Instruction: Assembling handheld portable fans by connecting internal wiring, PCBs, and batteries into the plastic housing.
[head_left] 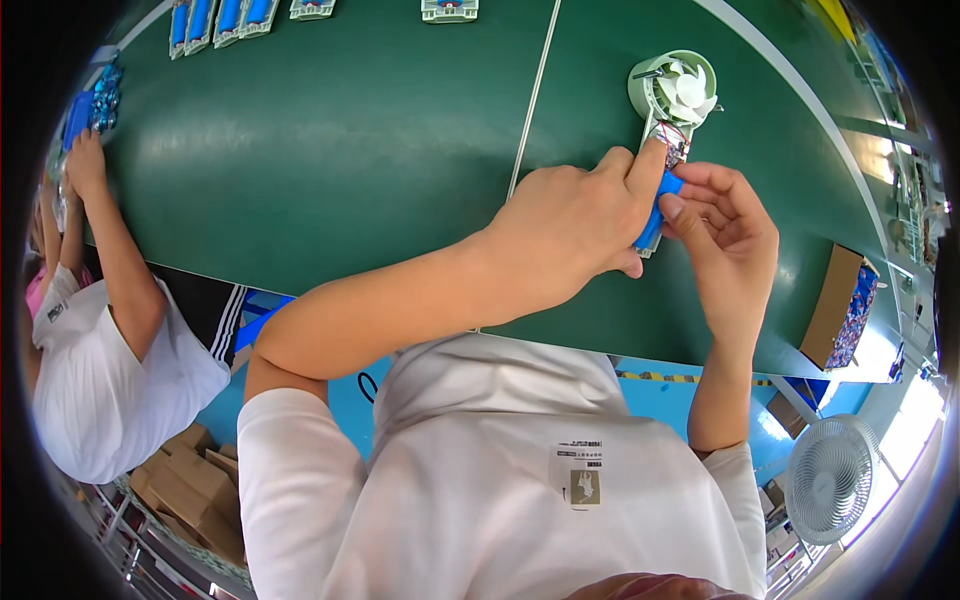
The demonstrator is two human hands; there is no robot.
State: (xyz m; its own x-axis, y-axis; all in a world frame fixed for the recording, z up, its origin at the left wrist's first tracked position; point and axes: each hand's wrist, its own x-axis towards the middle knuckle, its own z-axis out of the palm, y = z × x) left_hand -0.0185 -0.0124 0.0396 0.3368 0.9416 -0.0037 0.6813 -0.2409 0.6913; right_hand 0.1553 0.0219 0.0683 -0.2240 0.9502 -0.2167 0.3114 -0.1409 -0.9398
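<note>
A small handheld fan (640, 92) with its handle half laid bare lies on the green table, its white blades (688, 90) at the far end. Red wires and a small circuit board (672, 145) show just below the fan head. Lower in the handle sits a blue cylindrical battery (650, 228). My left hand (575, 220) grips the handle from the left, its index finger pressing near the circuit board and its thumb by the handle's lower end. With thumb and fingertips, my right hand (735, 225) pinches the battery from the right side.
Several handle shells with blue batteries (228, 18) stand at the far left edge of the table (330, 150). Another shell (450, 10) lies far middle. An open cardboard box (832, 305) of small parts is at right. A co-worker's hand (88, 160) reaches blue parts at left.
</note>
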